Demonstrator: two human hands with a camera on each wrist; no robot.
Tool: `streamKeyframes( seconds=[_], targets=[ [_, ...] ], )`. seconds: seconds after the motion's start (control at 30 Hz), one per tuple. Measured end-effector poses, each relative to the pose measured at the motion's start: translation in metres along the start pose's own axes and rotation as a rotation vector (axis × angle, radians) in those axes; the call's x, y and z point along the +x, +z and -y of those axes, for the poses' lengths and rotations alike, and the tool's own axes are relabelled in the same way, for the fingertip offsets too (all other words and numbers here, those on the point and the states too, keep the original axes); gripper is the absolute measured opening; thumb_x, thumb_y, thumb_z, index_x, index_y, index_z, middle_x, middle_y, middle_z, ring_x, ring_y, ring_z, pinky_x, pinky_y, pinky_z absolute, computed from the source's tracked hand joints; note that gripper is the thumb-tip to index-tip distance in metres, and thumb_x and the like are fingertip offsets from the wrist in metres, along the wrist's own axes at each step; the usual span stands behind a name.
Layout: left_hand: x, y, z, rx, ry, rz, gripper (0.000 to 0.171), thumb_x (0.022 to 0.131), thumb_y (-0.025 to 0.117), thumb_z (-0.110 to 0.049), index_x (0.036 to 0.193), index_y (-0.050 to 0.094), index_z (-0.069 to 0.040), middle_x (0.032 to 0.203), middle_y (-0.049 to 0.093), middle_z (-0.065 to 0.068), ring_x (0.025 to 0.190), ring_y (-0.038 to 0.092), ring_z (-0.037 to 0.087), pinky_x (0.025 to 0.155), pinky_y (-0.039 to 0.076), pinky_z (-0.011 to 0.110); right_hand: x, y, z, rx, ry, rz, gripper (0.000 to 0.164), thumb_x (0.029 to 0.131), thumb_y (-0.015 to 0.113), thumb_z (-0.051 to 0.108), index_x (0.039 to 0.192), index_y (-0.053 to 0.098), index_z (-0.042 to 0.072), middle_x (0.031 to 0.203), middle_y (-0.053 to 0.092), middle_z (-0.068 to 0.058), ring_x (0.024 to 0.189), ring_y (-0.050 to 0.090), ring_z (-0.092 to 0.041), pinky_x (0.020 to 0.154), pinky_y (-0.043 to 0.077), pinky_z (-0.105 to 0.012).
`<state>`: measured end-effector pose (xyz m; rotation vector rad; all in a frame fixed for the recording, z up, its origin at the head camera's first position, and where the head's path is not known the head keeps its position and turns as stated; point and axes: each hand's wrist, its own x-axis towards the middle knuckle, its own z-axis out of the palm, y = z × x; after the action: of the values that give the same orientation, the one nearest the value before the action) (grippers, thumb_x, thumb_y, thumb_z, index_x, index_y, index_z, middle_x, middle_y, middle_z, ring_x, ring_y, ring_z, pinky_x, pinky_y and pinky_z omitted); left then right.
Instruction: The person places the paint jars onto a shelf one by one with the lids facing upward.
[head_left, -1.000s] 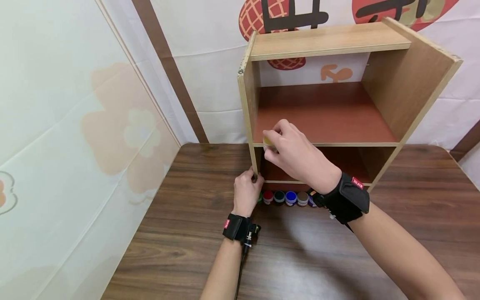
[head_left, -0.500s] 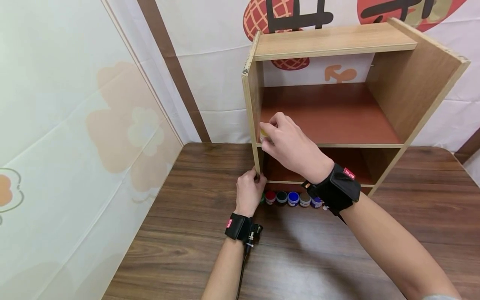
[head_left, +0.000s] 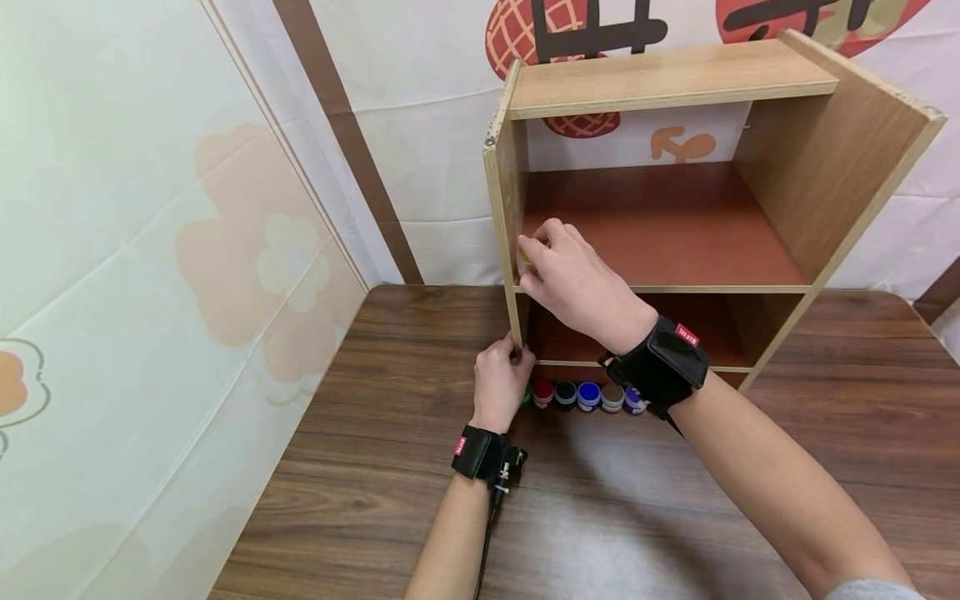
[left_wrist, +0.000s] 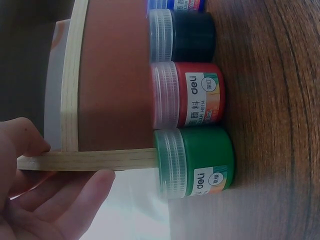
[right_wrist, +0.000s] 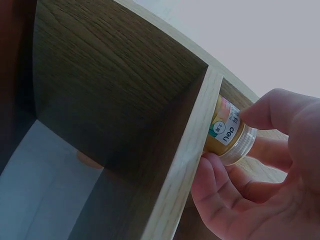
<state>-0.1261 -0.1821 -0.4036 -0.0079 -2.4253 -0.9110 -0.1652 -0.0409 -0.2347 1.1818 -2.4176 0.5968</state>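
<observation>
My right hand (head_left: 585, 287) holds a small ochre-yellow paint jar (right_wrist: 226, 131) by its clear lid end, at the front left corner of the wooden shelf unit's middle board (head_left: 660, 290). In the right wrist view the jar sits just above that board's front edge, close to the side panel; whether its base touches the board cannot be told. Lower down, my left hand (head_left: 498, 387) pinches the front edge of the unit's left side panel (left_wrist: 110, 160). Beside it stand a green paint jar (left_wrist: 210, 157), a red jar (left_wrist: 200, 95) and a dark jar (left_wrist: 192, 37).
More jars, including blue (head_left: 588, 396) and brown (head_left: 612, 397) ones, continue the row along the unit's bottom front on the wood-grain table (head_left: 360, 467). A top board (head_left: 675, 79) spans the unit. Patterned cloth (head_left: 442, 192) hangs behind and to the left.
My right hand has moved left and slightly farther in with the yellow jar, closer to the left side panel. My left hand keeps its hold on the panel.
</observation>
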Motion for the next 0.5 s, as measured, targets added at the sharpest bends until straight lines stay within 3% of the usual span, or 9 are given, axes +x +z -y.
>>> streamKeyframes(
  seconds=[0.5],
  targets=[
    [0.0005, 0.0002, -0.0005, -0.03, -0.006, -0.003, 0.01, 0.09, 0.06, -0.009, 0.08, 0.061, -0.008, 0.066, 0.06, 0.004, 0.057, 0.055, 0.011, 0.049, 0.04, 0.02, 0.0009, 0.001, -0.0003, -0.018, 0.012, -0.023, 0.026, 0.093, 0.052, 0.008, 0.113, 0.06, -0.005, 0.103, 0.053, -0.019, 0.088, 0.048, -0.03, 0.079, 0.042, -0.036]
  ],
)
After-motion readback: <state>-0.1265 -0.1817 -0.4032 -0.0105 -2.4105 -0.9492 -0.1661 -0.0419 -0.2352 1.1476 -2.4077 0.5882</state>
